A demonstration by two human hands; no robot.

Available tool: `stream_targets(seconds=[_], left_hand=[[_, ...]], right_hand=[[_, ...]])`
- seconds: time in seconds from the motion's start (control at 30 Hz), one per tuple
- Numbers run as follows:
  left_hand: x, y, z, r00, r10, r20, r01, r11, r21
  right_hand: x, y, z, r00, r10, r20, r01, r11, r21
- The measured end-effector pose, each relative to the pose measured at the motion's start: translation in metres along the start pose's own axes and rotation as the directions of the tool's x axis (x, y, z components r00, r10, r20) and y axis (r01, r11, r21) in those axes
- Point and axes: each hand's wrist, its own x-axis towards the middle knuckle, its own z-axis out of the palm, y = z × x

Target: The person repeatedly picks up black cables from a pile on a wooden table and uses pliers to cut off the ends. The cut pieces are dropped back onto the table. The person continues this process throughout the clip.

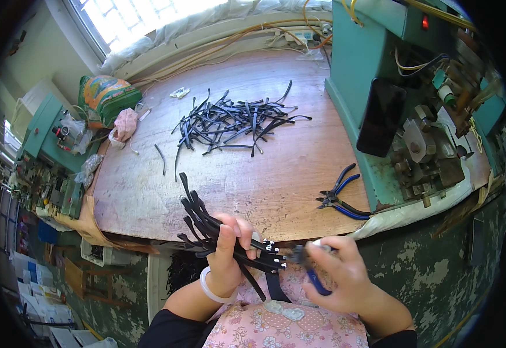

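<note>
My left hand is closed around a bunch of black eyeglass temples. Their curved tips fan out to the upper left, and small silver metal ends gather on the right. My right hand, blurred by motion, grips pliers with a blue handle. The pliers' head is right beside the metal ends; whether it touches one, I cannot tell. Below the bunch, one temple slants down toward the pink flowered apron.
A pile of black temples covers the middle of the wooden table. Blue-handled pliers lie at its right. Green machines stand on both sides, the right one with a phone. A pink bundle is at the left.
</note>
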Motion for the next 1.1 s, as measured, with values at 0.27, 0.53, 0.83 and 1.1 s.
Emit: stream_targets(seconds=[0.27, 0.53, 0.83, 1.1], left_hand=[[0.072, -0.014, -0.063, 0.991, 0.065, -0.113, -0.032, 0.961, 0.276], [0.218, -0.053, -0.109, 0.919, -0.376, -0.118, 0.101, -0.064, 0.993], [0.128, -0.027, -0.108, 0.921, -0.383, 0.071, -0.233, -0.394, 0.889], [0.09, 0.022, -0.123, 0.918, -0.391, -0.065, 0.108, 0.088, 0.99]], right_hand=[[-0.009, 0.023, 0.01, 0.996, 0.072, 0.044, -0.07, 0.997, -0.031], [-0.017, 0.014, 0.013, 0.978, 0.057, 0.199, -0.058, 0.998, 0.002], [-0.021, 0.027, 0.014, 0.947, 0.078, 0.311, -0.075, 0.997, -0.02], [-0.028, 0.031, 0.013, 0.961, 0.135, 0.24, -0.163, 0.981, 0.102]])
